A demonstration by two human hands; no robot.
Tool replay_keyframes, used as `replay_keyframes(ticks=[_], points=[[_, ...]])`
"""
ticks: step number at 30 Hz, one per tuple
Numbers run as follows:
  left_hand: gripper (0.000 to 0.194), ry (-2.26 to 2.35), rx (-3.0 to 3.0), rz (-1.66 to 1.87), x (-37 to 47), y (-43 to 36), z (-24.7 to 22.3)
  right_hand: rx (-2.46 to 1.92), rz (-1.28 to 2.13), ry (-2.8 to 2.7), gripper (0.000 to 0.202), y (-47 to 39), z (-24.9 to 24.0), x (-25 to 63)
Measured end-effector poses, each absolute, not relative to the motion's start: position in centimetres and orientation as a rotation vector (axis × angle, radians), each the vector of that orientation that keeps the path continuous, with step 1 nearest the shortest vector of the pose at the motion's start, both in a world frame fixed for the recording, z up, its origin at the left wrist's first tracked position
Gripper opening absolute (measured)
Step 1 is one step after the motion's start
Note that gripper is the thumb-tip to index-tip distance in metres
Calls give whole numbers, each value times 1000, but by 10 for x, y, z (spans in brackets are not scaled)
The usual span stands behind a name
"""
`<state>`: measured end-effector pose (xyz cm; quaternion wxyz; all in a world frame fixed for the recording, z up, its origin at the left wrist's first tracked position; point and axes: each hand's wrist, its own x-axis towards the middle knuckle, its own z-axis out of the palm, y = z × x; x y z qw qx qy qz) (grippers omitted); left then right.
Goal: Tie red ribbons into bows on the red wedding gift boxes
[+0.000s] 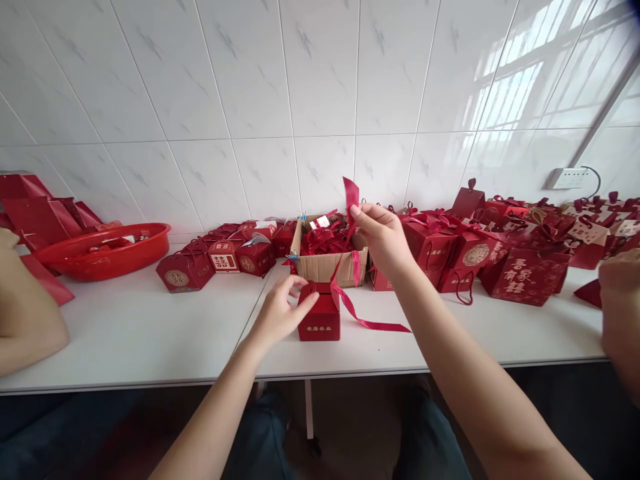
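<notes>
A small red gift box (319,320) with gold characters stands upright near the table's front edge. My left hand (283,310) has its thumb and fingers closed around the left side of the box top. A dark red ribbon (373,325) is threaded at the top of the box, and one tail trails right across the table. Raised above and to the right, my right hand (383,233) pinches a red ribbon end (351,191) that points upward. Whether this end belongs to the ribbon on the box, I cannot tell.
Behind the box stands an open cardboard carton (325,270) full of red ribbons. Finished-looking red boxes (185,270) line the wall, with many gift boxes (525,273) at right. A red plastic basket (115,257) sits left. Other people's arms (30,313) rest at both sides.
</notes>
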<state>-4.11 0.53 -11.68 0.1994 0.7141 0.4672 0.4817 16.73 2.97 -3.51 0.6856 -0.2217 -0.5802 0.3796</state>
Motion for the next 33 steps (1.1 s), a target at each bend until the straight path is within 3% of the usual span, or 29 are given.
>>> replay_keyframes(ticks=[5,16,33], points=[[22,1445,1958,1448,-41,1,-147,-579,853,-1343,27,18,-43,158],[23,1412,1532,1607,-44,1,-151,-1127,778,-1563,26,26,-113,111],[32,1377,1467,1481,-41,-6,-146,-1354,623,-1764,21,25,-123,100]])
